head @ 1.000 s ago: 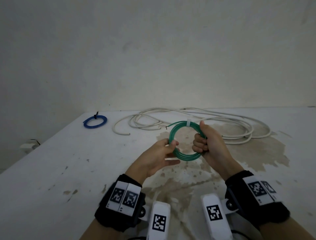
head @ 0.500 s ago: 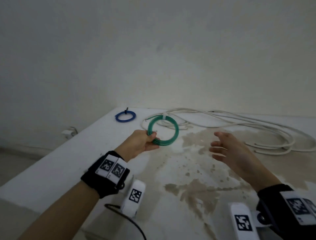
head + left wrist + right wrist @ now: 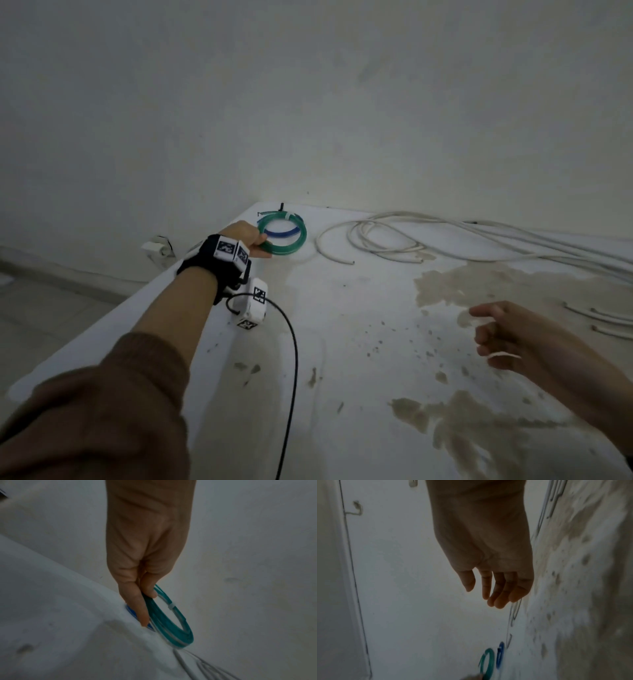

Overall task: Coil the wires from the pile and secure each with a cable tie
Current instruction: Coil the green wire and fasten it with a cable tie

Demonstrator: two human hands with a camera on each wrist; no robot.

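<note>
My left hand (image 3: 251, 240) is stretched to the table's far left corner and pinches the near-left rim of the green wire coil (image 3: 289, 245), bound by a white cable tie (image 3: 290, 216). The coil hangs tilted just over the blue coil (image 3: 279, 233), which lies on the table with a black tie (image 3: 281, 206). In the left wrist view the thumb and fingers (image 3: 150, 588) grip the green coil (image 3: 178, 632), the blue coil (image 3: 132, 613) partly hidden behind them. My right hand (image 3: 493, 329) hovers empty over the stained table, fingers (image 3: 498, 595) loosely curled.
A long loose white cable (image 3: 394, 240) sprawls across the back of the white table (image 3: 342, 342) toward the right edge. The table's left edge (image 3: 137, 301) drops to the floor beside my left arm. A black cord (image 3: 291, 359) trails from my wrist camera.
My right hand let go of the green coil and drew back to the right. My left hand carried the coil to the far left corner, over the blue coil.
</note>
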